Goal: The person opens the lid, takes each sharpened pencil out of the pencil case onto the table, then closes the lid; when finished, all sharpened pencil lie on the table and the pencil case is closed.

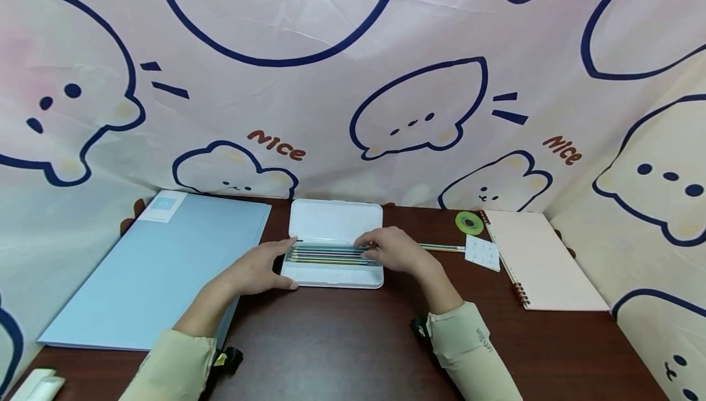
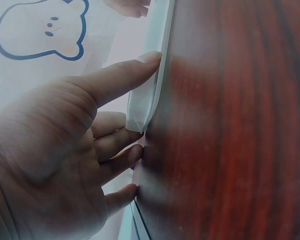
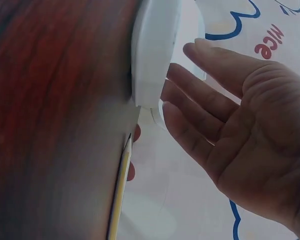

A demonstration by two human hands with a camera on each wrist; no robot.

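Note:
A white pencil case (image 1: 333, 276) lies on the table with its lid (image 1: 335, 219) raised at the back. Several striped pencils (image 1: 325, 255) lie side by side inside it. My left hand (image 1: 250, 271) holds the case at its left end, the thumb on the front corner and the index finger near the hinge side. In the left wrist view that thumb rests against the case's white wall (image 2: 142, 102). My right hand (image 1: 398, 250) reaches over the right end, fingertips down at the pencils. The right wrist view shows its fingers (image 3: 200, 102) spread and loosely bent, nothing visible between them.
One pencil (image 1: 444, 247) lies right of the case, close to a small white card (image 1: 482, 253) and a green tape roll (image 1: 469, 222). A spiral notebook (image 1: 546, 260) lies far right. At left is a large blue folder (image 1: 182, 272); white objects (image 1: 40, 385) sit bottom left.

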